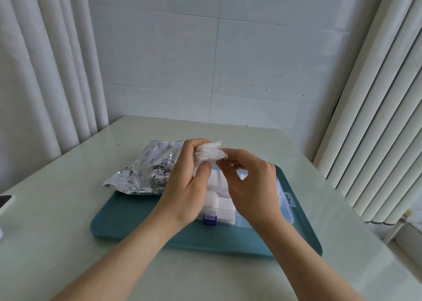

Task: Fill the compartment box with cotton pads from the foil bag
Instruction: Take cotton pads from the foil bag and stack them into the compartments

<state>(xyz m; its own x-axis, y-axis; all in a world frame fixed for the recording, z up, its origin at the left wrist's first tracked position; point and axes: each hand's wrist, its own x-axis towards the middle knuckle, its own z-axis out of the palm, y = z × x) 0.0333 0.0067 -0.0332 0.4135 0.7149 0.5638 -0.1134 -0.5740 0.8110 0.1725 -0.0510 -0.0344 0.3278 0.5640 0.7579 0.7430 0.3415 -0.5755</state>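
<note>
table (68,209) | tray (127,220) | tiled wall (205,60); curtains (45,72) | left hand (185,186), right hand (251,186) pinch cotton pads (210,153)

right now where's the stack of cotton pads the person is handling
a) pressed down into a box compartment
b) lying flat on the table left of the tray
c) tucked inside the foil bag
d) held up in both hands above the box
d: the left hand grips the stack of cotton pads and the right hand pinches its edge, up above the compartment box, outside the foil bag.
</note>
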